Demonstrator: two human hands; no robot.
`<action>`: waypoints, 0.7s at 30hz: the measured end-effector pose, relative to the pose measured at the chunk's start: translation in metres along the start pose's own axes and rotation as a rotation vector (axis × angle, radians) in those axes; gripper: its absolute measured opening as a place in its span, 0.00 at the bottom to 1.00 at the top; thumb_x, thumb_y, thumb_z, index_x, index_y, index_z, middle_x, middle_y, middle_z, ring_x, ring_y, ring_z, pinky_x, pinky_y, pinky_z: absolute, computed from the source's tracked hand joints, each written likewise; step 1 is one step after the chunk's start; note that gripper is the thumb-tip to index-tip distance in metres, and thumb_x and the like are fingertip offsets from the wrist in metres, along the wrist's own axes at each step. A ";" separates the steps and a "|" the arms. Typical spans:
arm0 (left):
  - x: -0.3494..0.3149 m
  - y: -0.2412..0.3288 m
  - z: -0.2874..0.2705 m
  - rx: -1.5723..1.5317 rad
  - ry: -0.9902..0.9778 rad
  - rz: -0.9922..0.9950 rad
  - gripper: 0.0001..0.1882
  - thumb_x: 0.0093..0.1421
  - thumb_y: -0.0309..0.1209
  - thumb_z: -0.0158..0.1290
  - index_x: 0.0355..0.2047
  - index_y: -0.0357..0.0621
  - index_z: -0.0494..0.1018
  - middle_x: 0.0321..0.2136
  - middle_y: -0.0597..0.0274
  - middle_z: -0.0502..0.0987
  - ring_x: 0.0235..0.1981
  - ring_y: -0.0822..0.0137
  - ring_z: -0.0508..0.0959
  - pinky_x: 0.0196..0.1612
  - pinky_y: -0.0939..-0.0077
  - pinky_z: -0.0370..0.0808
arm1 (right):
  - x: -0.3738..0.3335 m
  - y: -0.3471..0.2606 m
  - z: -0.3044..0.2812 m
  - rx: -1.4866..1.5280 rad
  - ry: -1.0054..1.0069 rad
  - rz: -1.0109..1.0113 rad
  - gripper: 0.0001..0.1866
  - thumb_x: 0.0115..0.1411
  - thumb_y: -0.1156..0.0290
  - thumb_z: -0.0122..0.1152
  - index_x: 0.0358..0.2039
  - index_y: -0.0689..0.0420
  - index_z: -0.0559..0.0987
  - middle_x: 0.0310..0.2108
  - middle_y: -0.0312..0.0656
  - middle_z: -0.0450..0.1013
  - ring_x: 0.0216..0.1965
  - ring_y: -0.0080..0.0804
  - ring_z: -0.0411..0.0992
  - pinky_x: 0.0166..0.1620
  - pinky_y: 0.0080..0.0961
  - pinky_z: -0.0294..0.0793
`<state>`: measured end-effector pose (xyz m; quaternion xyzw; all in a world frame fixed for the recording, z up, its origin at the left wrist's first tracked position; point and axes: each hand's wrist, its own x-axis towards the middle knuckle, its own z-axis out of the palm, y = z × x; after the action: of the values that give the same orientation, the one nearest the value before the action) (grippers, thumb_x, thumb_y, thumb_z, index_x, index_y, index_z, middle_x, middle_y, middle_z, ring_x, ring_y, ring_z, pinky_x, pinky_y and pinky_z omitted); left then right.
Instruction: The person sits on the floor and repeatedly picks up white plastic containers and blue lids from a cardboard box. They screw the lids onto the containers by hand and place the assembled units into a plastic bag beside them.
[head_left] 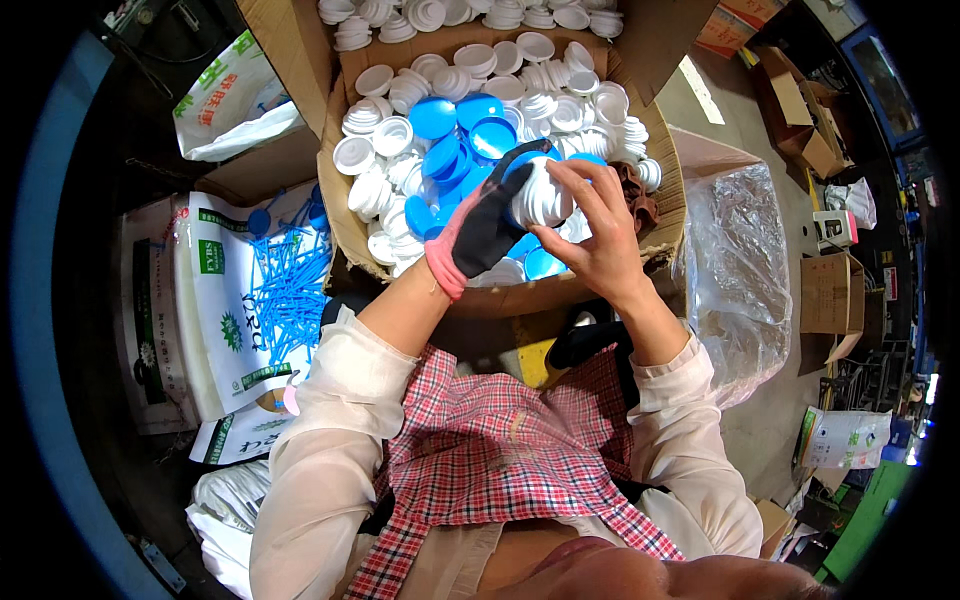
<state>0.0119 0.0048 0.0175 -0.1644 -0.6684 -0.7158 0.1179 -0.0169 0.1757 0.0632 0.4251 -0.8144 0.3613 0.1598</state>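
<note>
Over an open cardboard box (664, 150), my left hand (485, 225), in a black and pink glove, is closed round a white ribbed plastic cup (543, 203). A blue rim shows along the cup's far side; whether the two are joined I cannot tell. Bare, my right hand (606, 240) pinches the cup's right side with thumb and fingers. Below both hands lies a heap of white ribbed cups (372, 190) in the box. Several round blue lids (433, 118) rest on this heap, some partly hidden by my left hand.
At left, thin blue plastic sticks (288, 295) lie on a white printed sack (215, 330). Right of the box stands a container lined with clear plastic (740, 270). A crumpled brown cloth (637, 198) lies at the box's right side. More cartons (828, 300) stand farther right.
</note>
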 end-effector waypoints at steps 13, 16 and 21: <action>0.001 0.005 0.025 0.379 0.139 -0.130 0.27 0.51 0.29 0.61 0.50 0.37 0.66 0.42 0.46 0.75 0.43 0.52 0.77 0.47 0.65 0.72 | -0.004 0.042 0.023 0.487 0.308 0.631 0.20 0.67 0.59 0.49 0.28 0.65 0.71 0.24 0.40 0.65 0.26 0.26 0.59 0.31 0.26 0.61; -0.005 0.000 0.028 0.415 0.092 -0.096 0.24 0.53 0.28 0.58 0.50 0.35 0.66 0.40 0.43 0.76 0.41 0.46 0.76 0.45 0.63 0.72 | -0.001 0.036 0.028 0.546 0.403 0.679 0.24 0.68 0.54 0.45 0.23 0.63 0.70 0.20 0.33 0.60 0.24 0.20 0.56 0.28 0.23 0.57; -0.009 -0.010 0.032 0.462 0.117 -0.189 0.23 0.53 0.29 0.57 0.49 0.34 0.67 0.41 0.41 0.75 0.41 0.43 0.76 0.44 0.60 0.72 | 0.002 0.051 0.038 0.519 0.405 0.685 0.28 0.68 0.50 0.44 0.18 0.58 0.68 0.17 0.26 0.57 0.22 0.16 0.52 0.26 0.20 0.50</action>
<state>0.0189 0.0372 0.0063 -0.0282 -0.8186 -0.5603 0.1234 -0.0576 0.1667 0.0152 0.0790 -0.7429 0.6604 0.0758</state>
